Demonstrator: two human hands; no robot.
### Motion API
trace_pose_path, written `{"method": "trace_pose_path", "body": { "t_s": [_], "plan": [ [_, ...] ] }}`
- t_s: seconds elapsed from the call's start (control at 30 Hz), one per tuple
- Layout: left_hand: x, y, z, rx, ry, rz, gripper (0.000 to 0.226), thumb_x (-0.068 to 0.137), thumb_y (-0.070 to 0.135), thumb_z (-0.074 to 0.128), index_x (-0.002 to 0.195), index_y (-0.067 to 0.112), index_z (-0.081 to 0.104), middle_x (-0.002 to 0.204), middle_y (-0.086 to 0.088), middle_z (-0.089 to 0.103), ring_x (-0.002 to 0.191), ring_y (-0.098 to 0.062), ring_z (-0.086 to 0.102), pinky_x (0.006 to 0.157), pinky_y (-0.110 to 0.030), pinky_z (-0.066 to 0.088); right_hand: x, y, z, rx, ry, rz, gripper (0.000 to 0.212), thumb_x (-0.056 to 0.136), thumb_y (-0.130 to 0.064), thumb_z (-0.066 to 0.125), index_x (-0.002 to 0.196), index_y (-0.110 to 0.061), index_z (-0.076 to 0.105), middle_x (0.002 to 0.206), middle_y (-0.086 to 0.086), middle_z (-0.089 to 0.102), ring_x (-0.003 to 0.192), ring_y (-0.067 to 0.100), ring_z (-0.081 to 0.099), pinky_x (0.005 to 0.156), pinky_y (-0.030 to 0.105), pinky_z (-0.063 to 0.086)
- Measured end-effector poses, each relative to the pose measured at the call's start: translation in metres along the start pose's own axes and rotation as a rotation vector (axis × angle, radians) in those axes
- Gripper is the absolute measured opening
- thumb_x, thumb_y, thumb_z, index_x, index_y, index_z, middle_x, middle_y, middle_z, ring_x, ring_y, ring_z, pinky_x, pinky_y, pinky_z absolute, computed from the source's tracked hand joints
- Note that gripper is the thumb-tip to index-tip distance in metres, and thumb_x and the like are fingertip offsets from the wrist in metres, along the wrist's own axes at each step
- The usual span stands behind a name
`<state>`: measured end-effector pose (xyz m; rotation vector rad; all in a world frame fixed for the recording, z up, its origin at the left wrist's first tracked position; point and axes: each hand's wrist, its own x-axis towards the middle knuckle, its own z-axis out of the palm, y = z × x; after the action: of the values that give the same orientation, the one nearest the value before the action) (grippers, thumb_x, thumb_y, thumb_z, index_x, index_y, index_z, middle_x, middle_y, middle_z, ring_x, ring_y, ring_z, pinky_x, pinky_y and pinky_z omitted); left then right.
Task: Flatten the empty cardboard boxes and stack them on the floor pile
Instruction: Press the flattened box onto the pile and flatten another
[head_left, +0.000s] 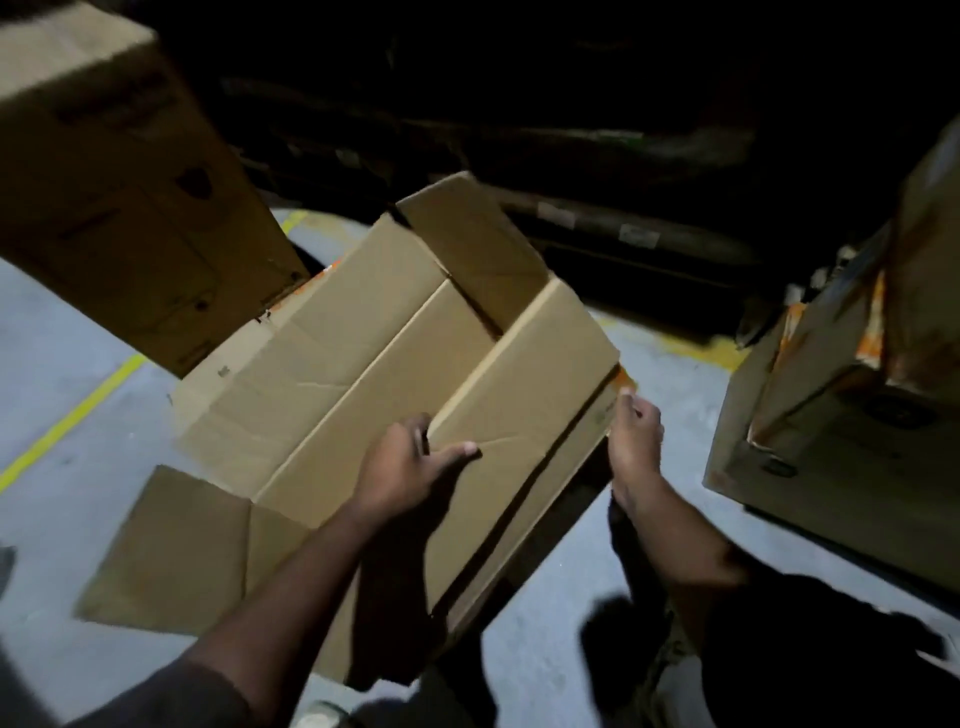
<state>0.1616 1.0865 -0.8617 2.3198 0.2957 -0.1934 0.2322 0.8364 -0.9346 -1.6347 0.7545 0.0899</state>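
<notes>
A flattened brown cardboard box lies tilted in front of me above the grey floor, its flaps spread out at the far end and at the lower left. My left hand grips the near middle of it, thumb on top and fingers curled over a panel edge. At the box's right edge my right hand pinches the cardboard. Whether the box rests on a pile underneath is hidden.
An upright printed box stands at the upper left. Another worn box with orange marks stands at the right. Yellow lines cross the grey concrete floor. Dark shelving fills the back. My shoe shows at the bottom.
</notes>
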Motion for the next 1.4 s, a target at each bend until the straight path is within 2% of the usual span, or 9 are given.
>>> {"method": "trace_pose_path", "body": {
  "t_s": [0.2, 0.37, 0.47, 0.57, 0.77, 0.97, 1.1, 1.23, 1.4],
  "plan": [
    [-0.016, 0.034, -0.037, -0.370, 0.083, 0.046, 0.049, 0.083, 0.048, 0.079, 0.109, 0.007, 0.071, 0.101, -0.005, 0.077, 0.098, -0.021, 0.073, 0.088, -0.042, 0.060, -0.048, -0.013, -0.016, 0.049, -0.130, -0.081, 0.053, 0.099, -0.058, 0.044, 0.123, -0.013, 0.061, 0.122, 0.008, 0.065, 0.107, 0.023, 0.061, 0.090, 0.034, 0.048],
    [-0.038, 0.066, -0.036, -0.831, 0.002, -0.058, 0.017, 0.098, 0.017, 0.062, 0.106, 0.005, 0.070, 0.101, -0.015, 0.077, 0.087, -0.023, 0.074, 0.072, -0.029, 0.061, -0.080, -0.029, -0.030, -0.067, -0.175, -0.225, 0.098, 0.071, -0.092, 0.046, 0.146, -0.028, 0.046, 0.147, -0.003, 0.050, 0.132, 0.020, 0.050, 0.111, 0.043, 0.041],
    [-0.035, 0.058, -0.033, -0.950, -0.043, -0.184, 0.027, 0.101, 0.029, 0.058, 0.109, 0.007, 0.069, 0.104, -0.015, 0.076, 0.084, -0.022, 0.074, 0.073, -0.033, 0.062, -0.093, -0.034, -0.038, -0.191, -0.168, -0.364, 0.075, 0.092, -0.058, 0.058, 0.155, -0.028, 0.031, 0.157, -0.006, 0.033, 0.144, 0.017, 0.033, 0.116, 0.038, 0.031],
    [-0.031, 0.037, -0.018, -0.832, -0.050, -0.292, 0.045, 0.102, 0.049, 0.049, 0.113, 0.011, 0.071, 0.098, -0.008, 0.076, 0.080, -0.016, 0.073, 0.069, -0.028, 0.057, -0.097, -0.016, -0.035, -0.370, -0.217, -0.370, 0.080, 0.092, -0.053, 0.058, 0.158, -0.024, 0.023, 0.162, -0.004, 0.025, 0.149, 0.021, 0.025, 0.119, 0.042, 0.027],
    [-0.032, -0.015, 0.023, -0.921, -0.366, -0.437, 0.096, 0.083, 0.089, 0.037, 0.144, 0.018, 0.054, 0.144, -0.015, 0.056, 0.136, -0.039, 0.050, 0.116, -0.056, 0.033, -0.114, 0.043, -0.021, -0.627, -0.594, -0.275, 0.090, 0.097, -0.044, 0.058, 0.161, -0.018, 0.000, 0.168, -0.007, -0.003, 0.154, 0.013, 0.005, 0.124, 0.031, 0.011],
    [-0.036, 0.017, 0.019, -0.667, 0.105, -0.311, 0.096, 0.081, 0.086, 0.046, 0.152, 0.023, 0.040, 0.153, -0.004, 0.046, 0.136, -0.025, 0.049, 0.114, -0.050, 0.039, -0.104, 0.046, -0.005, -0.662, -0.583, -0.384, 0.085, 0.093, -0.033, 0.065, 0.160, -0.019, 0.014, 0.166, -0.004, 0.014, 0.153, 0.012, 0.011, 0.123, 0.028, 0.013],
    [-0.038, 0.040, 0.015, -0.015, 0.232, -0.043, 0.078, 0.090, 0.030, 0.073, 0.156, 0.021, 0.031, 0.161, -0.004, 0.031, 0.148, -0.023, 0.030, 0.119, -0.044, 0.031, -0.083, 0.042, -0.011, -0.610, -0.217, -0.435, 0.060, 0.089, -0.026, 0.064, 0.144, -0.018, 0.044, 0.144, 0.002, 0.046, 0.133, 0.025, 0.046, 0.110, 0.042, 0.041],
    [-0.043, 0.059, 0.039, 0.365, 0.144, 0.242, 0.050, 0.099, 0.017, 0.055, 0.147, 0.014, 0.045, 0.157, -0.010, 0.036, 0.140, -0.030, 0.041, 0.112, -0.046, 0.042, -0.043, 0.054, -0.039, -0.503, 0.044, 0.009, 0.050, 0.096, -0.045, 0.048, 0.128, -0.009, 0.057, 0.132, 0.015, 0.056, 0.123, 0.036, 0.052, 0.100, 0.045, 0.046],
    [-0.042, 0.057, 0.055, 0.280, 0.070, 0.132, 0.056, 0.094, 0.003, 0.057, 0.147, 0.019, 0.049, 0.168, 0.000, 0.014, 0.153, -0.018, 0.021, 0.118, -0.036, 0.035, -0.020, 0.107, -0.071, -0.380, -0.159, 0.422, 0.058, 0.098, -0.044, 0.054, 0.119, 0.009, 0.062, 0.115, 0.024, 0.067, 0.104, 0.038, 0.063, 0.092, 0.041, 0.053]
  ]
}}
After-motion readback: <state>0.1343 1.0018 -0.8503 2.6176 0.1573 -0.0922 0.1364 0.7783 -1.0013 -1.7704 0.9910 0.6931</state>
